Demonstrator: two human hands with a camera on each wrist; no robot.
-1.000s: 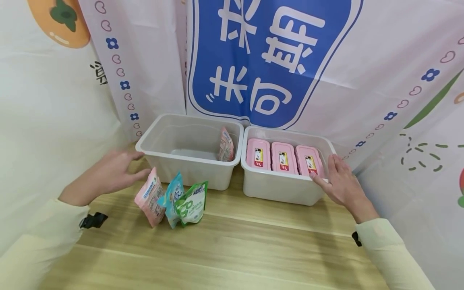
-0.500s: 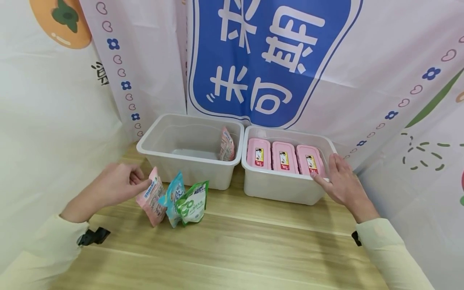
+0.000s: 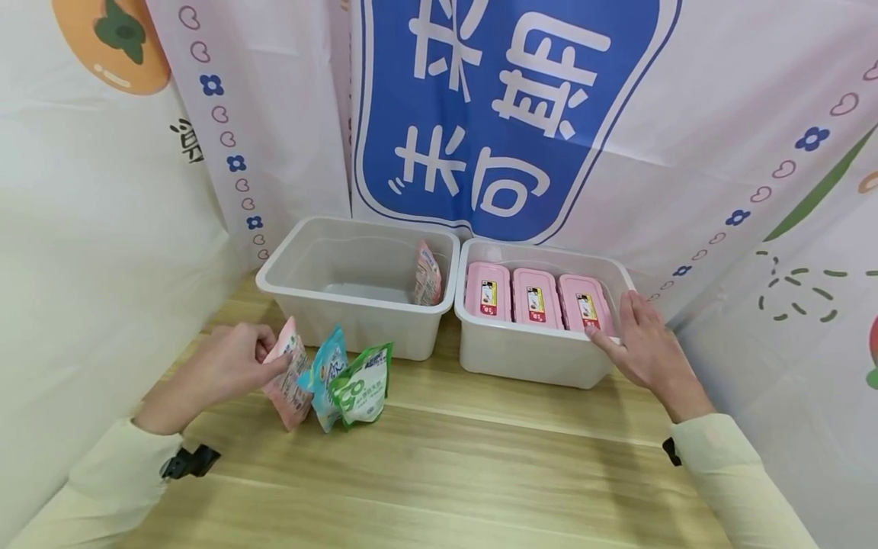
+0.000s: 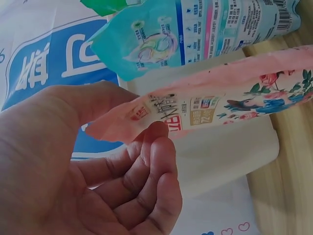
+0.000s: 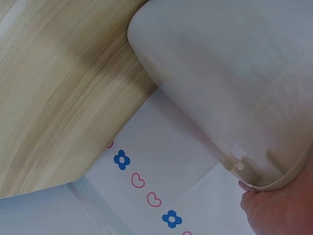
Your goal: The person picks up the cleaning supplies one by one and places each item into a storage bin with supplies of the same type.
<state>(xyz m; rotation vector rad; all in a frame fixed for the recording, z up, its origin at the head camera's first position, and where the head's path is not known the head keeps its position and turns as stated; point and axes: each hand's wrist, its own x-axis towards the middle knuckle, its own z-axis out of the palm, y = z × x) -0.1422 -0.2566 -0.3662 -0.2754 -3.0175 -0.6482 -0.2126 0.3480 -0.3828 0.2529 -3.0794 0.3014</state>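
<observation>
At the left, my left hand (image 3: 236, 362) pinches the top corner of a pink detergent pouch (image 3: 291, 396) between thumb and fingertips. The left wrist view shows the floral front of this pink pouch (image 4: 234, 105), with the thumb partly hidden behind its top. A blue pouch (image 3: 331, 385) and a green-and-white pouch (image 3: 366, 395) stand just right of it. My right hand (image 3: 648, 347) rests on the front right corner of the right bin (image 3: 535, 358), thumb along the front rim and the fingers extended over the side rim. Pink-lidded boxes (image 3: 537, 297) sit inside that bin.
Left of the right bin stands a second whitish bin (image 3: 363, 324), holding one pink pouch (image 3: 428, 276) against its right wall. Both bins are at the back of the wooden table (image 3: 439, 473). Printed cloth (image 3: 617, 198) hangs behind and at both sides.
My left hand has come down and right to the pink pouch, its thumb and fingers closing on the top corner. The pouches stay in place, and my right hand has kept its position on the rim.
</observation>
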